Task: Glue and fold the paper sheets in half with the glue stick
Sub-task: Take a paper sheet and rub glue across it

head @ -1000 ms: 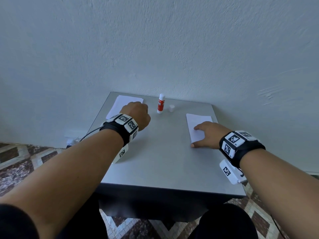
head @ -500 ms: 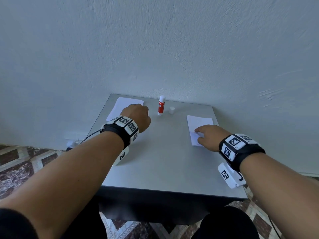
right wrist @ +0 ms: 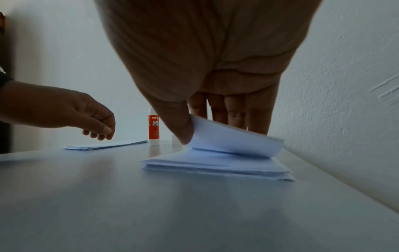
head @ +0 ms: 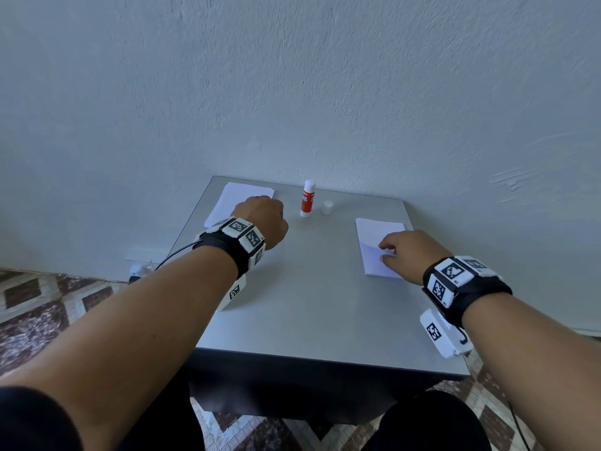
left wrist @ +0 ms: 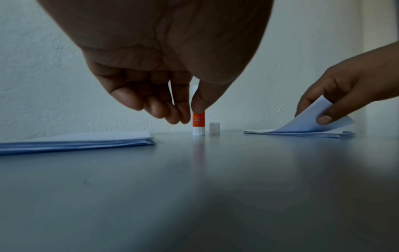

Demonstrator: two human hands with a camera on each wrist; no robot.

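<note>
A red and white glue stick (head: 307, 198) stands uncapped at the back of the grey table (head: 312, 314), its white cap (head: 327, 208) beside it. A flat paper stack (head: 240, 196) lies at the back left. My left hand (head: 263, 219) hovers over that stack's near corner, just left of the glue stick (left wrist: 198, 124), fingers (left wrist: 164, 110) loosely curled and holding nothing. On the right lies a second paper stack (head: 377, 245). My right hand (head: 388, 253) pinches its top sheet (right wrist: 233, 136) between thumb and fingers, and that sheet curls up off the stack (right wrist: 215, 167).
A white wall rises right behind the table and along its right side. Bare grey tabletop spreads between the two stacks and toward me. Patterned floor tiles (head: 48, 288) show on both sides, and a cable runs off my left wrist.
My right hand lay flat on the right stack; it has drawn back a little and now pinches and lifts the top sheet. My left hand has barely moved.
</note>
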